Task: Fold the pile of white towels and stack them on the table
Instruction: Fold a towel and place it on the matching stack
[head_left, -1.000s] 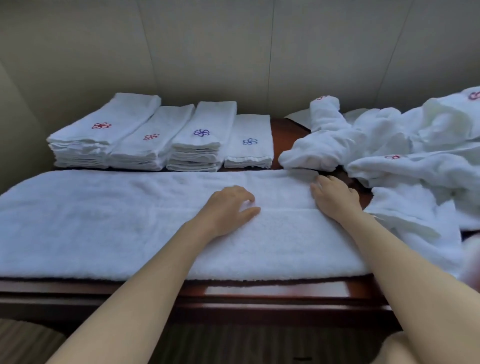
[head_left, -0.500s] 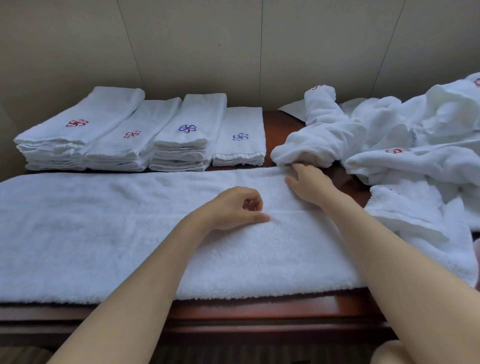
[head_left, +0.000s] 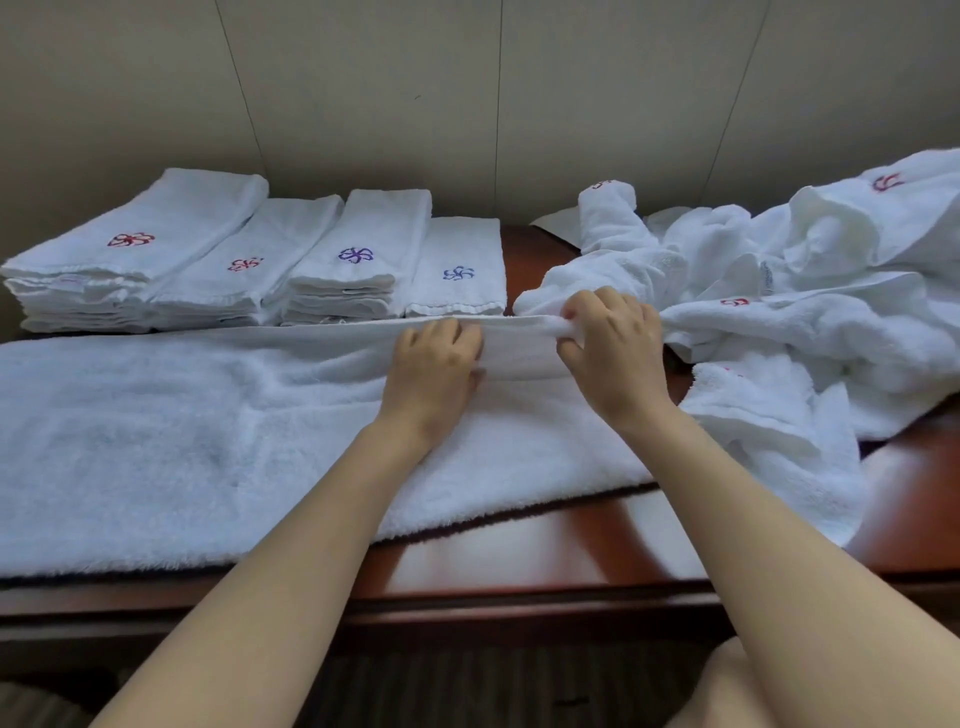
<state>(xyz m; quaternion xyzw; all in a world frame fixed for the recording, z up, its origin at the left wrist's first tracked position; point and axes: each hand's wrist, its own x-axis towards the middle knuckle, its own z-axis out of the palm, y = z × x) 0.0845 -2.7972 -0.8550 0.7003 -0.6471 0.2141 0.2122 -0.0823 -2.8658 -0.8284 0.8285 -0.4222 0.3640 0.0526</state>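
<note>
Head view: long white towel (head_left: 171, 441) lies flat across the dark wooden table (head_left: 519, 566). Left hand (head_left: 434, 369) and right hand (head_left: 613, 348) both grip its far edge, fingers curled round the cloth, edge lifted taut between them. Four stacks of folded towels (head_left: 249, 260) along the wall, far left. Loose pile of towels (head_left: 810, 291) at right, just beside the right hand.

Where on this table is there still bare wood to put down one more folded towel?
Bare table shows along the near edge, in front of the spread towel; a narrow strip lies between the folded stacks and the unfolded pile. The back left and the right side are crowded.
</note>
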